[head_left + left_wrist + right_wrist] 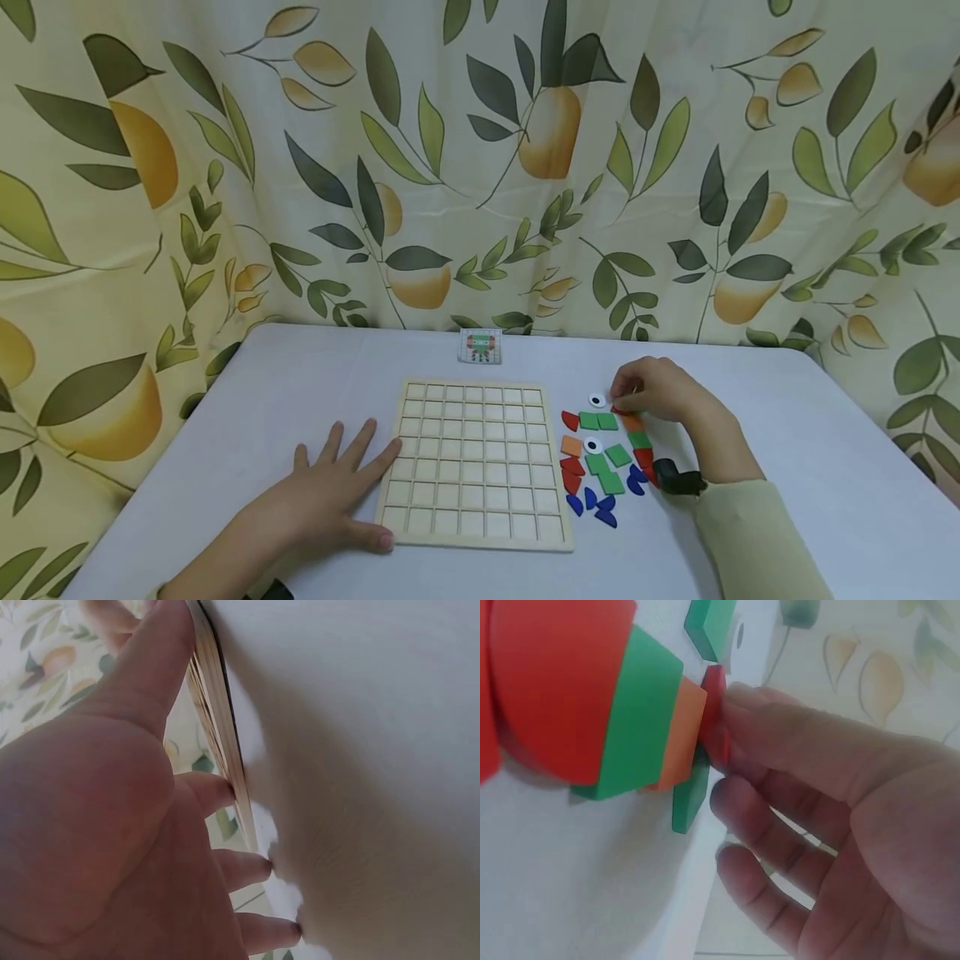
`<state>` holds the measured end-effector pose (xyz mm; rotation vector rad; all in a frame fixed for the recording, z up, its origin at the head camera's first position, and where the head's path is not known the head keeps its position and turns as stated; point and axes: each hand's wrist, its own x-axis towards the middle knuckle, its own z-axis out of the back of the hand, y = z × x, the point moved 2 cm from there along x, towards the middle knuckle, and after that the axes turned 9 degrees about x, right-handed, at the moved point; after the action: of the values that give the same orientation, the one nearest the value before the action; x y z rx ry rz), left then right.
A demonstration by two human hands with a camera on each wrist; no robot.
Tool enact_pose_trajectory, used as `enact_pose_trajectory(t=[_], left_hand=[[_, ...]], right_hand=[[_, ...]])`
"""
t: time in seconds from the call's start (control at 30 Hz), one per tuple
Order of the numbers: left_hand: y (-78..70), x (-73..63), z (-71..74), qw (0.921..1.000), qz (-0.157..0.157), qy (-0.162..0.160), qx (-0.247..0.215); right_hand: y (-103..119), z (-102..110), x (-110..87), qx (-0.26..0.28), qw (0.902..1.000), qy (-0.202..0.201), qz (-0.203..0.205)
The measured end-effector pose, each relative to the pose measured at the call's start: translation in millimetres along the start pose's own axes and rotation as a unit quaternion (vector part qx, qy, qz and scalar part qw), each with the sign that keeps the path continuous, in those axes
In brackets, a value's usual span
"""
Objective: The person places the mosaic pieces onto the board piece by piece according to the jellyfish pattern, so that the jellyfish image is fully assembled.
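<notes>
Left forearm (pixel 232 533) and right sleeve (pixel 757 533), pale green: nearest the camera, entering at the lower edge.

Left hand (pixel 326 498): one, fingers spread wide, holding nothing in a grip; index fingertip and thumb at the left edge of the grid board.

Grid board (pixel 474 546): one, light wood, flat, ruled into square cells; central on the desk (pixel 810 425); no pieces in its cells.

Right hand (pixel 663 390): one, narrowed, thumb and finger pinching a red piece; the other fingers loosely bent.

Red piece (pixel 714 712): one, at the far end of a column of pieces, beside an orange tile (pixel 632 422); its long axis runs up and down in the right wrist view, mostly hidden by fingers from above.

Governing relation, as judged: the red piece sits to the right of the board, level with its upper rows; the right hand is already at it, the left hand well apart across the board.

Assorted pieces, between board and right forearm: green tiles (pixel 588 421); blue pieces (pixel 606 518); two eye discs (pixel 597 401).

Picture card (pixel 480 346): one, beyond the board's far edge.

Curtain (pixel 487 250): fruit-and-leaf print, backdrop.
</notes>
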<state>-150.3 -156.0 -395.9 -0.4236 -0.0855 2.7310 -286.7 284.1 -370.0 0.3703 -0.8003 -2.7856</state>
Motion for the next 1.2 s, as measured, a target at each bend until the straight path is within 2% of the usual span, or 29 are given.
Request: enact_pose_trajectory(t=[0.37, 0.63, 0.7, 1.2], left_hand=[[2.8, -0.8, 0.8, 1.0000, -0.001, 0.000, 0.003], [3.6, 1.4, 0.0, 0.9999, 0.003, 0.003, 0.011], [3.9, 1.9, -0.8, 0.9999, 0.004, 0.004, 0.012], [4.1, 3.6, -2.1, 0.9998, 0.012, 0.011, 0.013]], right_hand=[[2.8, -0.4, -0.1, 0.012, 0.9996, 0.020, 0.016], [17.6, -1.5, 2.9, 0.041, 0.9960, 0.010, 0.079], [20.2, -2.8, 3.5, 0.050, 0.9952, 0.005, 0.084], [44.6, -26.5, 11.3, 0.099, 0.9870, 0.007, 0.126]])
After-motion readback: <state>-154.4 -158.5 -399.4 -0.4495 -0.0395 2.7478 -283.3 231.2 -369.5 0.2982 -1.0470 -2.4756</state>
